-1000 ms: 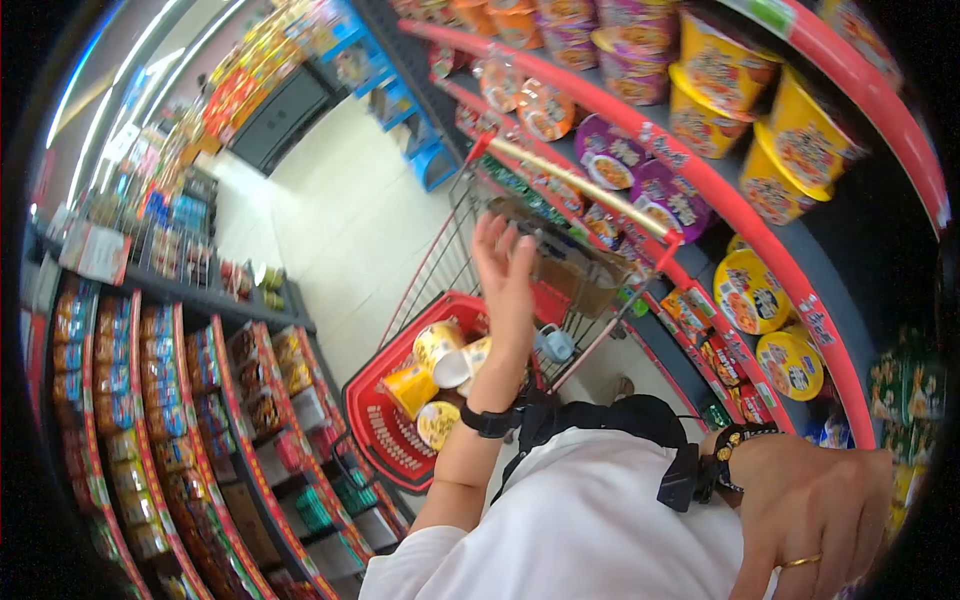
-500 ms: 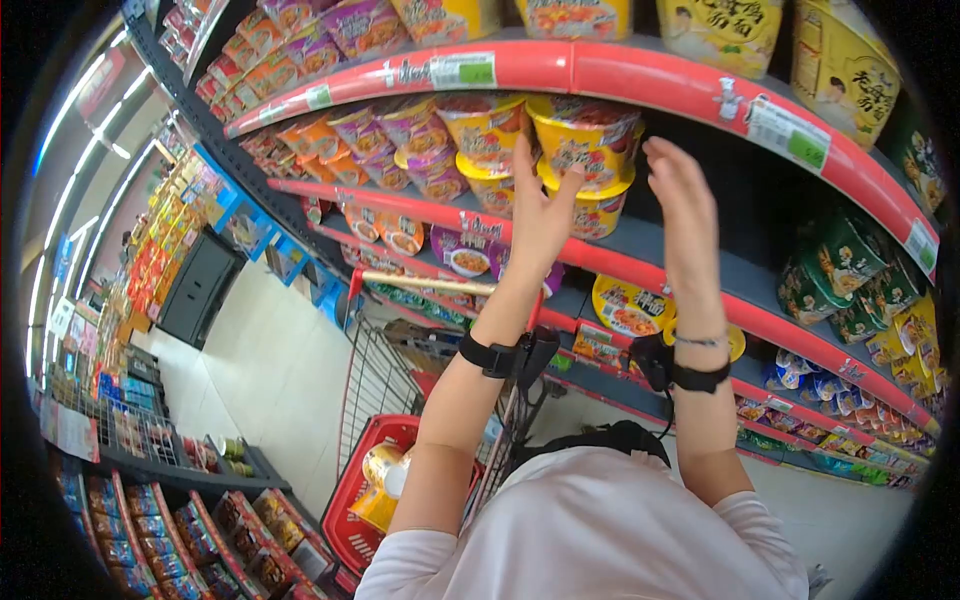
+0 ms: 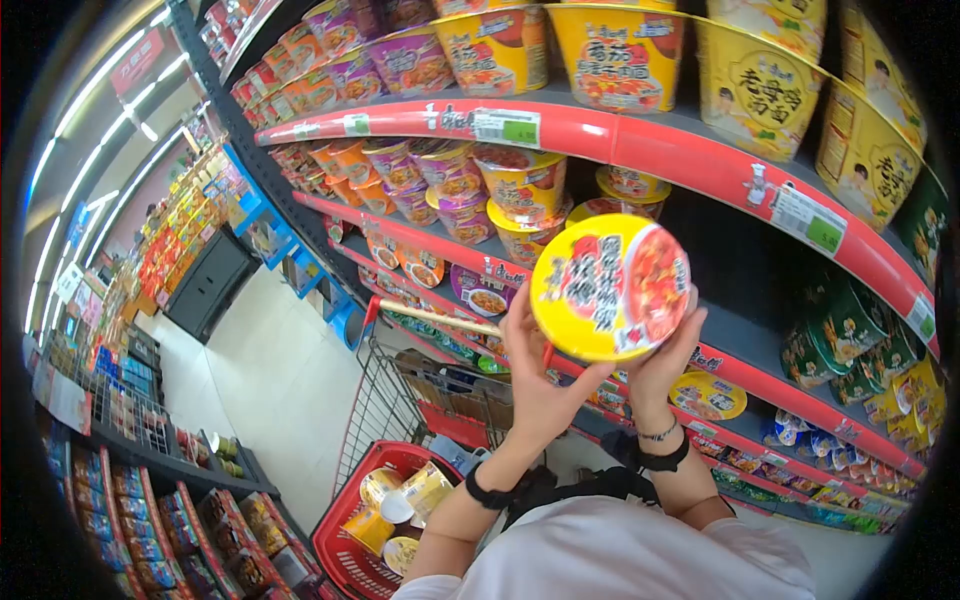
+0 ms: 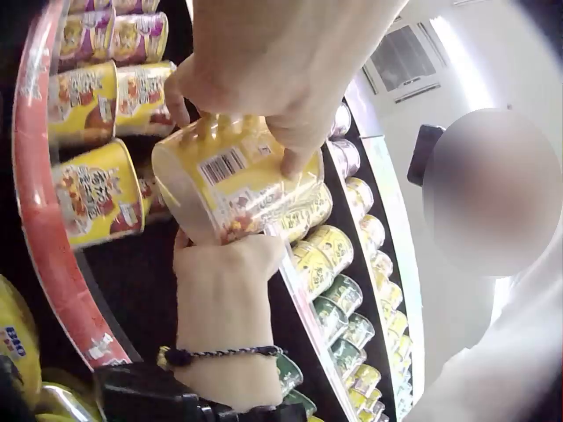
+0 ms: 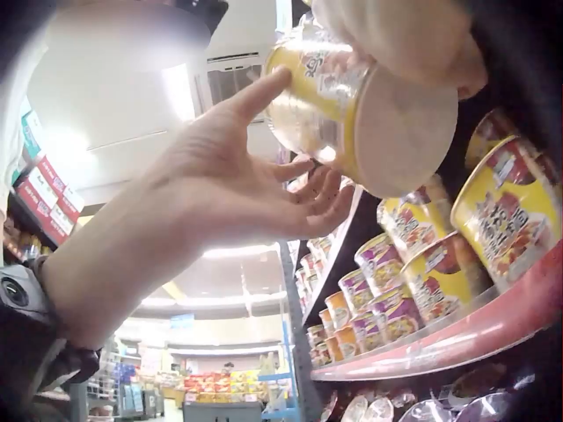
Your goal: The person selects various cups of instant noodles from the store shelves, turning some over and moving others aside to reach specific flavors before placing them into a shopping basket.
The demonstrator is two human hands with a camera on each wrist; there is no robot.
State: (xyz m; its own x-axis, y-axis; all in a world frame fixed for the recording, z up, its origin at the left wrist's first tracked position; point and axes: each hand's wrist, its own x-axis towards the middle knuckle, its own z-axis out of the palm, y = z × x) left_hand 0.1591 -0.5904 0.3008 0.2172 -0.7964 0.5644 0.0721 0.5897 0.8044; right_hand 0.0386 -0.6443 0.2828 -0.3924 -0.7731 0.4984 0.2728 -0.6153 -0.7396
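Note:
A yellow instant noodle bucket (image 3: 612, 288) is held up in front of the shelf, its printed lid facing the head camera. My left hand (image 3: 542, 388) grips its left side, with the thumb along the lower edge. On the opposite side, my right hand (image 3: 662, 368) holds it with fingers curled round the wall. The left wrist view shows the barcode on the bucket's side (image 4: 233, 176), between both hands. From the right wrist view, its pale base (image 5: 406, 132) is visible. Matching noodle buckets (image 3: 520, 185) stand on the shelf just behind it.
Red-edged shelves (image 3: 700, 145) of noodle buckets curve across the front and right. Below left, a red basket (image 3: 335, 530) containing several noodle packages sits at a wire shopping cart (image 3: 375, 375). Snack racks (image 3: 130, 510) line the left, beside the pale aisle floor (image 3: 250, 350).
Both hands have come together in front of the shelf. They reached towards the shelf half a second ago and now hold a yellow noodle bucket. The view has turned towards the shelves.

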